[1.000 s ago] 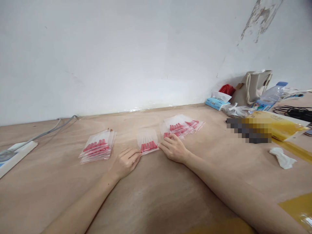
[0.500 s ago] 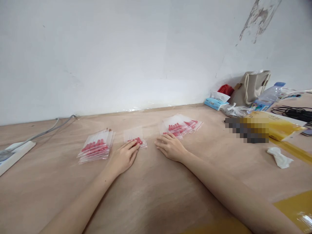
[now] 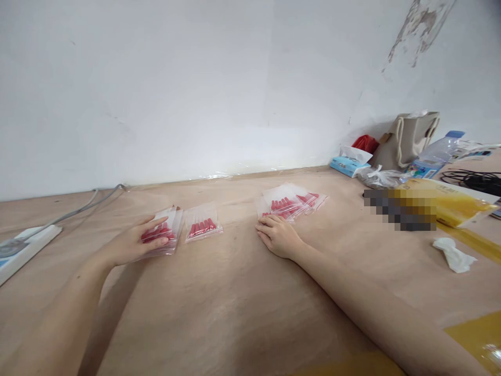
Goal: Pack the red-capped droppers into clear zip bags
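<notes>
My left hand (image 3: 136,237) rests on a stack of clear zip bags (image 3: 178,230) holding red, peg-like pieces. Its thumb and fingers are spread over the top bag and hide part of it. Just right of that stack lies a single zip bag (image 3: 203,223) with several red pieces in a row, untouched. My right hand (image 3: 278,237) lies flat on the table with fingers stretched out and nothing in its grasp. Its fingertips are by the near edge of a fanned pile of similar bags (image 3: 285,198).
A white power strip (image 3: 31,250) with a grey cable sits at the far left. At the right are a tissue pack (image 3: 350,164), a cloth bag (image 3: 403,141), a plastic bottle (image 3: 438,154), a yellow packet (image 3: 450,201) and a crumpled tissue (image 3: 454,256). The wall closes off the back.
My left hand has left the single bag and moved left onto the stack. That bag now lies farther left, close beside the stack. My right hand has barely moved.
</notes>
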`<state>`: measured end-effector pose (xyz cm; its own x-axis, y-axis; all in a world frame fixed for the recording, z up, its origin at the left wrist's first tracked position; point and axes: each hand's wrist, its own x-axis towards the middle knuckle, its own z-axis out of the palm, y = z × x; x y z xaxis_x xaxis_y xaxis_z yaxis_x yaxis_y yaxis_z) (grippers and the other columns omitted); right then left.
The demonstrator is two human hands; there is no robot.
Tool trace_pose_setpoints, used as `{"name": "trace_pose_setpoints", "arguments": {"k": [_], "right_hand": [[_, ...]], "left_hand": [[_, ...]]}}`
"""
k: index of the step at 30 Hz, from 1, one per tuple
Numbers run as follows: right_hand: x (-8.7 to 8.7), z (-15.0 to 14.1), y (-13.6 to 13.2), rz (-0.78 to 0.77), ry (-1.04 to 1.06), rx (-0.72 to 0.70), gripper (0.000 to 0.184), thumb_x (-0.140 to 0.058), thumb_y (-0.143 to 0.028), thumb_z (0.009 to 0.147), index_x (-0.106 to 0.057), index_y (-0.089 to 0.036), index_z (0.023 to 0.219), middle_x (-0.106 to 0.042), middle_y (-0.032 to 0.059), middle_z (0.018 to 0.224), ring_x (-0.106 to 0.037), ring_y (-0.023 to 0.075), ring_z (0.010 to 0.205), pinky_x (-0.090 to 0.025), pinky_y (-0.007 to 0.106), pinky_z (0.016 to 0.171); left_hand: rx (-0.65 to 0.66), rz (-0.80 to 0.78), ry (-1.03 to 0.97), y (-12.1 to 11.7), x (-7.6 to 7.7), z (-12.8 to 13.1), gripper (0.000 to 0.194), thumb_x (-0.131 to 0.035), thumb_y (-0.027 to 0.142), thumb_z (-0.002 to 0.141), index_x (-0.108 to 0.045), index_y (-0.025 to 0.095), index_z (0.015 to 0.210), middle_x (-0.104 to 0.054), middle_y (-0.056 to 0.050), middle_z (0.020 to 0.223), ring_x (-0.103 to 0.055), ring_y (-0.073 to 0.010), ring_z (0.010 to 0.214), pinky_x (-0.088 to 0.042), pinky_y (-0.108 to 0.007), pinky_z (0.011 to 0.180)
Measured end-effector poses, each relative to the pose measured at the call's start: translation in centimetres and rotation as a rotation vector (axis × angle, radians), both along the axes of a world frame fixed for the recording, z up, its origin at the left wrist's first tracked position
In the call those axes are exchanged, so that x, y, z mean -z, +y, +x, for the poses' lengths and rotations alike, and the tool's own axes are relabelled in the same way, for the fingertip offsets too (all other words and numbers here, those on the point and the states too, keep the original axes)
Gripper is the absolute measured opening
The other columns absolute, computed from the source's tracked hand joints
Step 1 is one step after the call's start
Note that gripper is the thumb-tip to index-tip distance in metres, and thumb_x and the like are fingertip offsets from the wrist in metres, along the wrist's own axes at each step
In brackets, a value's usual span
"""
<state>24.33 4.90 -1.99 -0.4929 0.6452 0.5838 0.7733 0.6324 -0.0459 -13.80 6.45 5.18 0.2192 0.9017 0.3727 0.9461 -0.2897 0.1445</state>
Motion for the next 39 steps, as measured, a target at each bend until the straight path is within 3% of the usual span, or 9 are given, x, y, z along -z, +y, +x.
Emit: {"name": "trace_pose_setpoints", "arguments": {"k": [3,5,12,14,17,22,26,31,39], "right_hand": [[0.0,0.0,0.0,0.006,0.010,-0.001,0.018,-0.050,-0.019,0.082,-0.066,-0.019,0.091,-0.062,0.0075,0.100,-0.053,0.0192,0.094,-0.043,0.036,0.082],[0.0,-0.1,0.0,0.006,0.013,0.000,0.018,-0.050,-0.019,0.083,-0.066,-0.019,0.091,-0.062,0.0075,0.099,-0.053,0.0191,0.094,-0.043,0.035,0.082],[0.0,0.0,0.0,0.000,0.012,-0.004,0.019,-0.049,-0.019,0.083,-0.067,-0.019,0.090,-0.062,0.0071,0.099,-0.052,0.0195,0.094,-0.043,0.036,0.082],[0.0,0.0,0.0,0.000,0.010,-0.008,0.018,-0.049,-0.019,0.082,-0.067,-0.019,0.088,-0.062,0.0070,0.100,-0.052,0.0197,0.095,-0.043,0.036,0.082],[0.0,-0.1,0.0,-0.011,0.014,-0.001,0.018,-0.049,-0.019,0.083,-0.066,-0.018,0.089,-0.062,0.0071,0.100,-0.053,0.0198,0.094,-0.043,0.035,0.082],[-0.5,0.0,-0.3,0.048,0.054,-0.009,0.028,-0.053,-0.024,0.080,-0.059,-0.013,0.105,-0.062,0.0101,0.099,-0.053,0.0207,0.091,-0.043,0.035,0.081],[-0.8,0.0,-0.6,0.223,0.050,-0.093,0.027,-0.052,-0.025,0.081,-0.057,-0.015,0.106,-0.064,0.0078,0.095,-0.055,0.0181,0.082,-0.043,0.033,0.076],[-0.4,-0.1,-0.5,0.330,0.067,-0.151,0.019,-0.043,-0.013,0.085,-0.061,-0.016,0.090,-0.064,0.0055,0.084,-0.057,0.0119,0.072,-0.043,0.023,0.065],[0.1,0.2,-0.5,0.210,-0.006,-0.133,0.016,-0.042,-0.014,0.086,-0.057,-0.016,0.080,-0.062,0.0031,0.072,-0.056,0.0106,0.064,-0.041,0.021,0.057]], "left_hand": [[0.130,-0.217,0.014,0.6,0.8,-1.0,0.063,-0.051,0.070,0.067,-0.061,0.024,0.108,-0.063,-0.002,0.109,-0.062,-0.0196,0.092,-0.051,-0.026,0.071],[0.122,-0.213,-0.017,0.9,1.0,-1.2,0.058,-0.048,0.070,0.070,-0.064,0.025,0.102,-0.066,0.000,0.104,-0.063,-0.0202,0.090,-0.052,-0.026,0.071],[-0.128,0.089,-0.175,0.9,-0.4,0.1,0.042,-0.040,0.052,0.084,-0.066,0.019,0.089,-0.070,-0.003,0.081,-0.064,-0.0240,0.072,-0.052,-0.038,0.061],[-0.170,0.222,-0.261,0.0,-0.8,2.4,0.036,-0.036,0.043,0.089,-0.063,0.021,0.097,-0.069,-0.004,0.085,-0.064,-0.0237,0.074,-0.053,-0.039,0.062],[-0.049,0.326,-0.346,-1.7,-0.2,7.5,0.030,-0.033,0.032,0.093,-0.058,0.022,0.106,-0.064,-0.003,0.103,-0.062,-0.0204,0.089,-0.053,-0.037,0.072],[0.255,0.320,-0.265,-2.9,3.2,15.8,0.023,-0.046,0.018,0.086,-0.063,0.024,0.101,-0.061,-0.004,0.101,-0.057,-0.0194,0.094,-0.048,-0.036,0.083],[0.432,0.315,-0.160,-2.4,5.7,18.9,0.025,-0.044,0.014,0.087,-0.062,0.015,0.103,-0.057,-0.013,0.099,-0.054,-0.0233,0.094,-0.048,-0.040,0.080],[0.481,0.265,-0.126,-2.4,6.3,18.1,0.031,-0.056,0.027,0.083,-0.057,0.017,0.112,-0.055,-0.012,0.109,-0.053,-0.0239,0.101,-0.048,-0.038,0.083],[0.469,0.408,0.021,-4.2,4.0,14.8,0.016,-0.052,0.021,0.086,-0.064,0.021,0.096,-0.067,-0.003,0.095,-0.065,-0.0145,0.080,-0.052,-0.024,0.075]]}}
